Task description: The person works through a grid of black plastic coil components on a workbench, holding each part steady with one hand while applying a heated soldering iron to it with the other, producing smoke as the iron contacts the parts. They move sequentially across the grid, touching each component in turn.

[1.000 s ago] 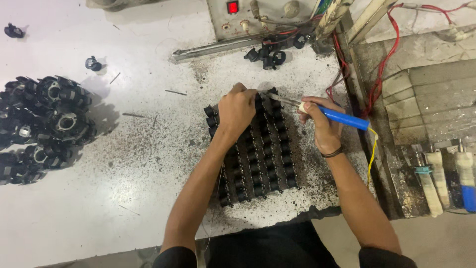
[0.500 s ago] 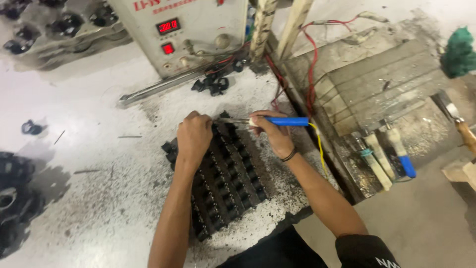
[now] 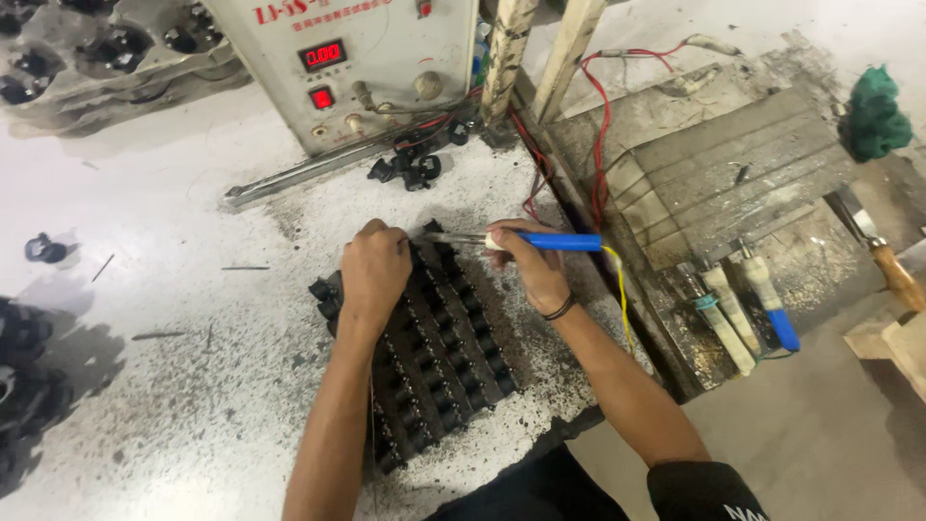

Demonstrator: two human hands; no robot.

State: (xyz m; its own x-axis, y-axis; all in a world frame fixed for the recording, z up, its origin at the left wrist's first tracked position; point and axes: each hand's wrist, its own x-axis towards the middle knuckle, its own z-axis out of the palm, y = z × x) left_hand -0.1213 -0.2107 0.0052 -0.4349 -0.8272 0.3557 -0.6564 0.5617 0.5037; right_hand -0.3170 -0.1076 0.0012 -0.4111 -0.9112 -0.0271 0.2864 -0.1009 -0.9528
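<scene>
Far left, a heap of dark round parts [image 3: 24, 386] is seen at the edge of the white speckled bench [image 3: 193, 386], and one small black piece [image 3: 43, 249] lies alone above it. A grey tray of round black parts [image 3: 96, 48] is set at the upper left corner.

Moving in, the left hand [image 3: 374, 275] is laid palm-down on the upper left end of the block of small black components [image 3: 434, 357], which is set out in rows at the middle of the bench, slanting down toward the near edge. The fingers are curled and kept close together over the top row; whether a single piece is pinched beneath them cannot be told.

Behind, a grey control box with red digit displays [image 3: 347, 68] is stood upright, with a loose cluster of black parts [image 3: 410, 169] and a metal bar [image 3: 299, 176] at its foot.

Now the right hand [image 3: 531, 268]: a blue-handled soldering iron [image 3: 540, 241] is gripped pen-fashion, fingers closed tight around the handle, its metal tip brought to the block's top row just beside the left hand. A dark band is worn on the wrist.

Further right, red wires [image 3: 598, 116] are draped over a grey wooden board [image 3: 714, 164], two more tools [image 3: 743, 309] are rested below it, and a green rag [image 3: 873, 111] is left at the far right.
</scene>
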